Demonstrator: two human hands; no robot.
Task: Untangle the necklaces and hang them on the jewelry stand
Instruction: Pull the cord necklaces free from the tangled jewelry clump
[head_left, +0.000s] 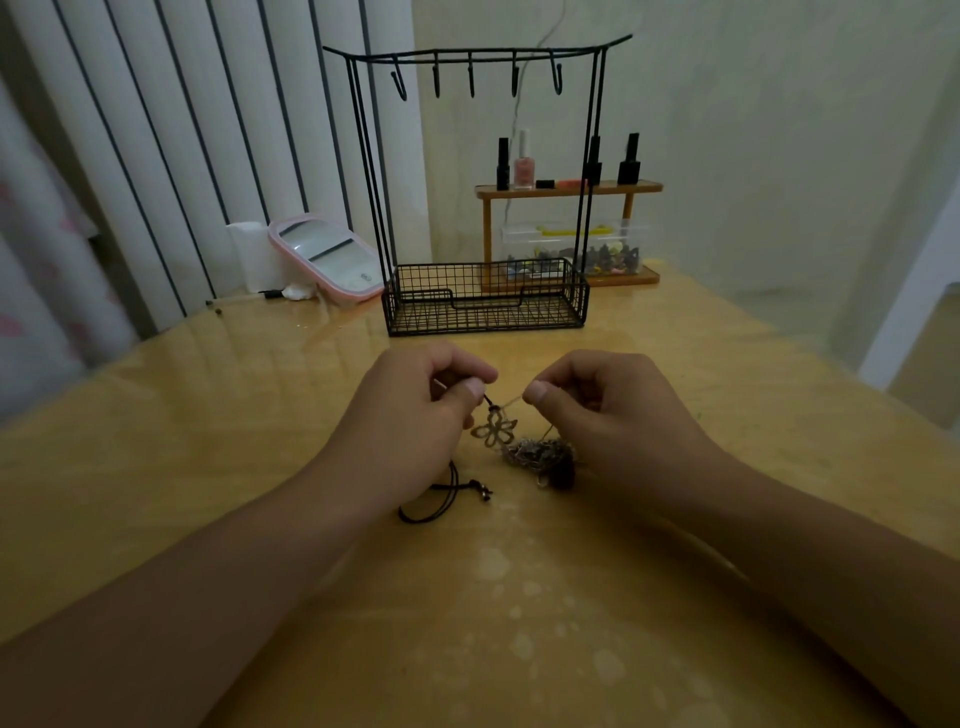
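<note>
A black wire jewelry stand with several bare hooks and a mesh basket base stands at the back of the table. In front of it my left hand pinches a dark cord just above a metal flower pendant, which hangs between both hands. My right hand pinches a thin pale chain that runs down into a tangled heap of chains on the table. The black cord's loose end loops on the table under my left wrist.
A pink-framed mirror leans at the back left beside a white block. Behind the stand, a small wooden shelf carries nail polish bottles above a clear box of small items. The yellow glossy table ends at the right.
</note>
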